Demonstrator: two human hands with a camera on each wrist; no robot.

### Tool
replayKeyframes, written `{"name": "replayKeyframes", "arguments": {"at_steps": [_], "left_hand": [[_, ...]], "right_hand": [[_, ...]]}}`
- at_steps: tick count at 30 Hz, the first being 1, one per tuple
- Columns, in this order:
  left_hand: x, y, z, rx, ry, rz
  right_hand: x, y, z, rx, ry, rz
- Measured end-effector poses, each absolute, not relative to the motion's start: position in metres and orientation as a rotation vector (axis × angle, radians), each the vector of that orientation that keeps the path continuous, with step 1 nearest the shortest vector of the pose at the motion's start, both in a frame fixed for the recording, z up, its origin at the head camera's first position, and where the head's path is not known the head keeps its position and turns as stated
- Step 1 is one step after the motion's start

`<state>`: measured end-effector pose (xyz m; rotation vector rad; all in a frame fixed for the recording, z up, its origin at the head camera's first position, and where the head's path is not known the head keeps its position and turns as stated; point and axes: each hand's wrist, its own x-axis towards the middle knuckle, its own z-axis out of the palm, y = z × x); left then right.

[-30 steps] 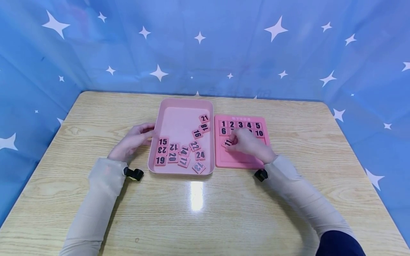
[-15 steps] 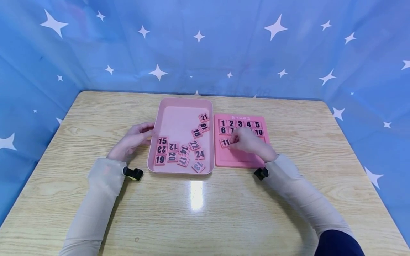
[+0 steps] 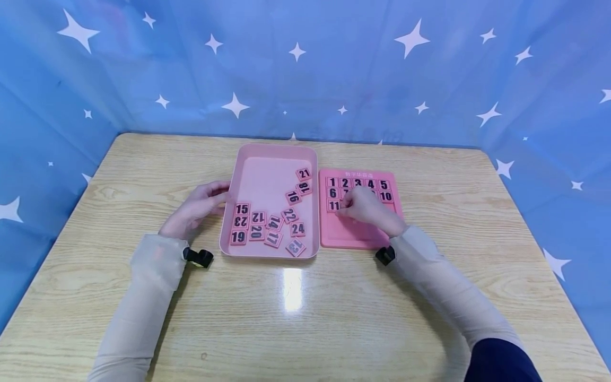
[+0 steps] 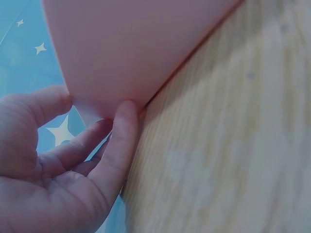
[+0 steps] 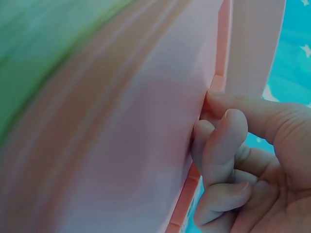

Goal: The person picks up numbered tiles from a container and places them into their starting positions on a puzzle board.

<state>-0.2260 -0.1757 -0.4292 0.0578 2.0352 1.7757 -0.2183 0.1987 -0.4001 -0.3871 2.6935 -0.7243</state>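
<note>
My right hand (image 3: 366, 206) is over a pink number-puzzle board (image 3: 346, 233), fingertips at the right edge of the number 11 tile (image 3: 333, 206). That tile lies flat at the left end of the third row, below tile 6 (image 3: 333, 193). In the right wrist view, the thumb (image 5: 233, 103) touches by a tile edge and the other fingers are curled; their exact grip is partly hidden. With fingers relaxed, my left hand (image 3: 195, 208) rests against the left wall of the pink tray (image 3: 228, 223). The left wrist view shows its fingertips on the tray's outer wall (image 4: 126, 58).
Loose number tiles lie in the tray: 15 (image 3: 242, 209), 19 (image 3: 238, 236), 24 (image 3: 298, 229), 21 (image 3: 303, 174) and several others, some turned sideways or upside down. Tray and board stand side by side on a wooden table (image 3: 343, 313). A blue star-patterned cloth (image 3: 267, 69) hangs behind.
The number 11 tile has turned from tilted to straight and moved up against tile 6, the right hand shifting slightly with it. My left hand has stayed at the tray.
</note>
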Motion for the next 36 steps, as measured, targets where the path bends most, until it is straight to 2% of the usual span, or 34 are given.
{"name": "replayKeyframes", "arguments": {"at_steps": [15, 27, 36], "left_hand": [[-0.227, -0.172, -0.427, 0.077, 2.023, 1.797], [-0.224, -0.175, -0.426, 0.059, 2.016, 1.802], [-0.225, -0.175, -0.428, 0.072, 2.011, 1.818]], "right_hand": [[-0.22, 0.195, -0.379, -0.455, 2.835, -0.994], [-0.219, 0.14, -0.361, -0.671, 2.675, -1.201], [-0.218, 0.09, -0.376, -0.826, 2.537, -1.162]]}}
